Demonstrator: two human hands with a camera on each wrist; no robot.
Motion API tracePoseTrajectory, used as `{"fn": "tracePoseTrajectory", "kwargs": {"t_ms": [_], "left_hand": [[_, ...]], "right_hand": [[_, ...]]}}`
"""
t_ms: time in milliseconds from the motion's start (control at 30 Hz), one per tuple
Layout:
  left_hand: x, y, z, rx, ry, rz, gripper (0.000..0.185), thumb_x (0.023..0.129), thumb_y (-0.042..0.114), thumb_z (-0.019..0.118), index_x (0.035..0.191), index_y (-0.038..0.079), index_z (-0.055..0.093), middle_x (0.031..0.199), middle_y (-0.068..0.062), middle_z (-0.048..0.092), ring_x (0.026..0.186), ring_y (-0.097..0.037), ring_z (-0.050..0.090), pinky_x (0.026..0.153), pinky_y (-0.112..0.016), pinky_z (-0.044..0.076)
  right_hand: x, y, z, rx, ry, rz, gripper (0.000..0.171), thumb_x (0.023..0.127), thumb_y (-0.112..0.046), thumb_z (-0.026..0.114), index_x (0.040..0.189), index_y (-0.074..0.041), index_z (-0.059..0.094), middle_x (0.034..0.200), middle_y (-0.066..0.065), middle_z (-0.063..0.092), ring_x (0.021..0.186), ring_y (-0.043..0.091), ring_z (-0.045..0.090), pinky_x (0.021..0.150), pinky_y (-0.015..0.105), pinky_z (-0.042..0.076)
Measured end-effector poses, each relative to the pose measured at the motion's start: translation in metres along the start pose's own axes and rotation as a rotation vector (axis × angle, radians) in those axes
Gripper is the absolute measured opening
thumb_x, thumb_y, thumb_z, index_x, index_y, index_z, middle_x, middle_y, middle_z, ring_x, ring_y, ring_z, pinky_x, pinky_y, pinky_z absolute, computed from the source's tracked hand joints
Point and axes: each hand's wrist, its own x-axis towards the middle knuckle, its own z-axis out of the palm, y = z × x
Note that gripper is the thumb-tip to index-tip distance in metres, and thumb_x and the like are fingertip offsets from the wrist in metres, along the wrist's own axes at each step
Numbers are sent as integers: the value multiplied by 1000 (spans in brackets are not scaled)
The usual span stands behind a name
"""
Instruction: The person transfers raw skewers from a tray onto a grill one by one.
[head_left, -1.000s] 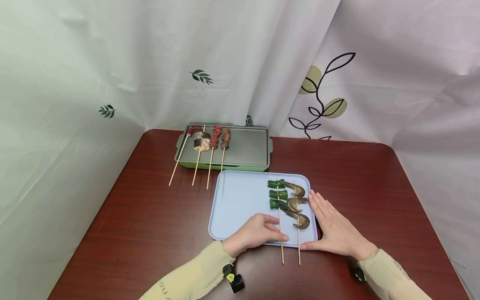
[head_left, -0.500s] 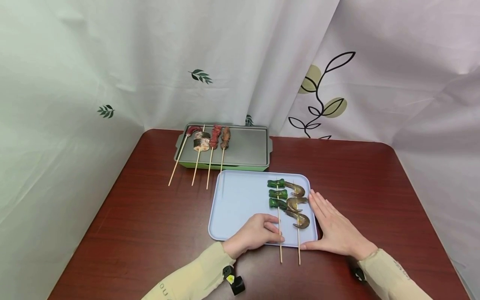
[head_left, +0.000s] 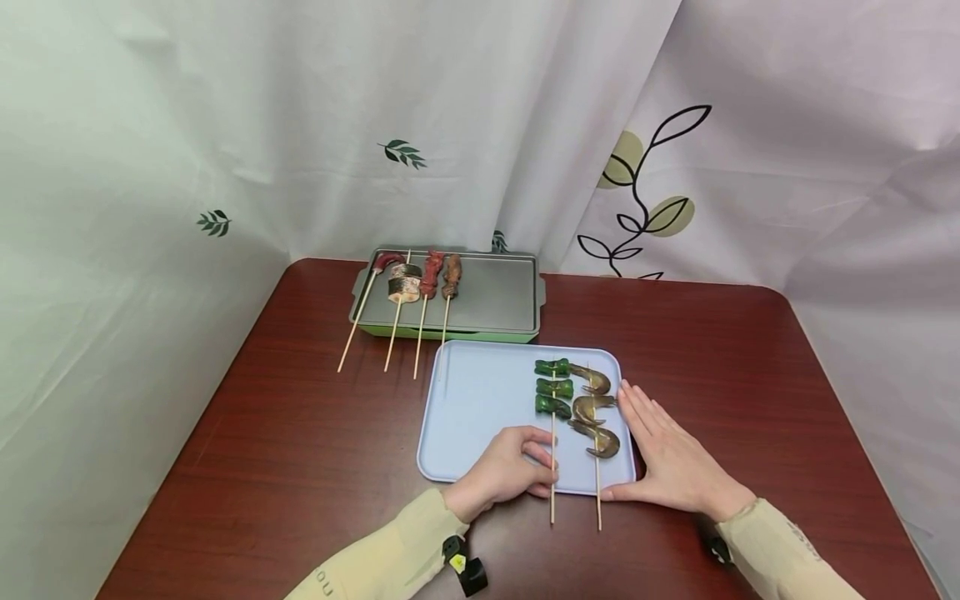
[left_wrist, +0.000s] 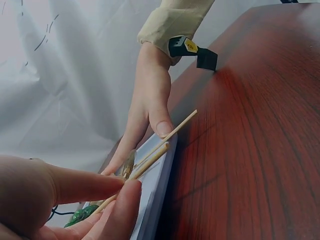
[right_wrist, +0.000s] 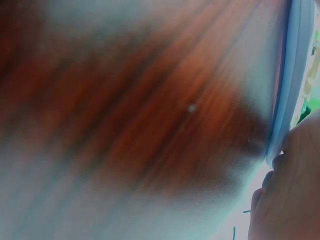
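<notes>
**Green-pepper skewer pinched at the near edge of the blue tray**

On the near right part of the light-blue tray (head_left: 480, 400), the left hand (head_left: 504, 468) pinches the bare stick of the green-pepper skewer (head_left: 553, 398) between thumb and fingertips (left_wrist: 120, 185), a narrow hold closed on the wood. The skewer's long axis runs from far to near, almost straight toward the person: its three green pieces lie at the far end over the tray, and its blunt bare end points at the person, reaching past the tray's near rim over the dark red table (head_left: 300, 433).

Just to its right lies the shrimp skewer (head_left: 595, 417), roughly parallel, with its stick also overhanging the near rim. From the left wrist the two sticks are seen side by side, their ends close together.

The right hand (head_left: 667, 454) lies flat on the table, fingers straight and together, against the tray's right edge, with its thumb at the near right corner; it holds nothing.

At the far side of the table stands a green grill pan (head_left: 487, 296) with four skewers (head_left: 416, 287) at its left end, their sticks pointing toward the person over the pan's front edge.

Some print shows on the left sleeve (head_left: 375, 558) and right sleeve (head_left: 780, 550), too small to read.
</notes>
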Motion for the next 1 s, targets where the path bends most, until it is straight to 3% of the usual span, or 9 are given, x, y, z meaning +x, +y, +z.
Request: {"fn": "tracePoseTrajectory", "kwargs": {"t_ms": [533, 1000], "left_hand": [[-4, 3, -6, 19, 12, 45, 47, 76, -17, 70, 123, -8, 64, 86, -16, 67, 63, -17, 67, 60, -32, 62], [-13, 11, -15, 33, -10, 103, 42, 81, -15, 72, 122, -10, 65, 88, -13, 69, 71, -22, 71, 62, -34, 62]], "right_hand": [[-1, -3, -3, 1, 7, 3, 136, 69, -87, 67, 158, 6, 23, 166, 21, 17, 150, 38, 20, 123, 31, 5], [0, -3, -2, -2, 9, -5, 136, 69, -87, 67, 158, 6, 22, 166, 22, 17, 150, 39, 20, 123, 38, 11]]}}
